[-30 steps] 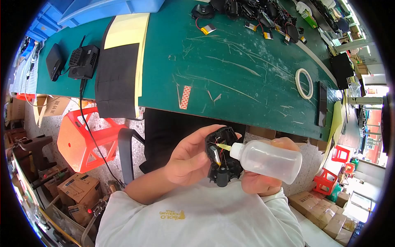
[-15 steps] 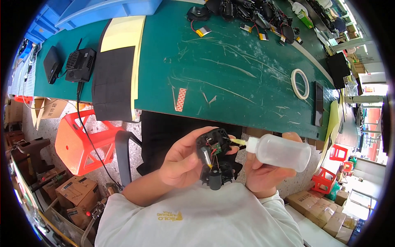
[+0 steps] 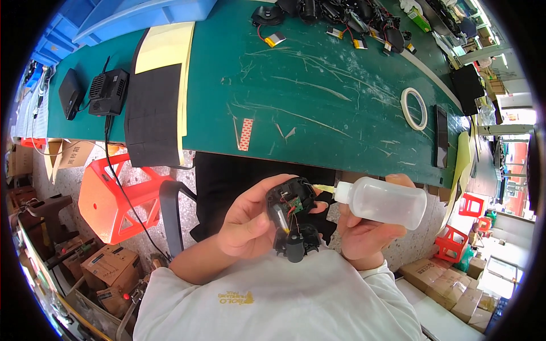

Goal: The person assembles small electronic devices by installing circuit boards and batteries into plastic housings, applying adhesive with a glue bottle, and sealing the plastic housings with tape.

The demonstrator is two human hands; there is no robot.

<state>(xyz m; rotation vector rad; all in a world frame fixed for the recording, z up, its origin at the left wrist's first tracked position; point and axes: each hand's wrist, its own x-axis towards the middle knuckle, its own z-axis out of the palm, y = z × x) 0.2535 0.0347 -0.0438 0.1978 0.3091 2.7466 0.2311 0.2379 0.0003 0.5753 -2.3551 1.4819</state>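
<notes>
In front of my chest, my left hand (image 3: pixel 245 226) is closed round an opened black plastic device housing (image 3: pixel 277 211). Inside it show a small green circuit board (image 3: pixel 294 204), thin red wires and a silvery battery (image 3: pixel 282 221). A black cylindrical part (image 3: pixel 294 248) hangs at its lower end. My right hand (image 3: pixel 364 233) grips a translucent squeeze bottle (image 3: pixel 389 202), tipped on its side. The bottle's white cap (image 3: pixel 343 192) and thin yellowish nozzle (image 3: pixel 324 188) point left, with the tip at the housing's upper right edge. Whether the tip touches it, I cannot tell.
On the green table (image 3: pixel 216 108) lie a tape roll (image 3: pixel 414 109), a dark flat bar (image 3: pixel 441 136) and a red-patterned strip (image 3: pixel 245 134). Black device parts with batteries (image 3: pixel 352 23) are heaped at the back. A red stool (image 3: pixel 111 199) stands left, near a hanging cable.
The bottle and the housing have shifted slightly left in the picture, and the bottle a little upward. Both hands keep their hold. The view of the table has shifted slightly too.
</notes>
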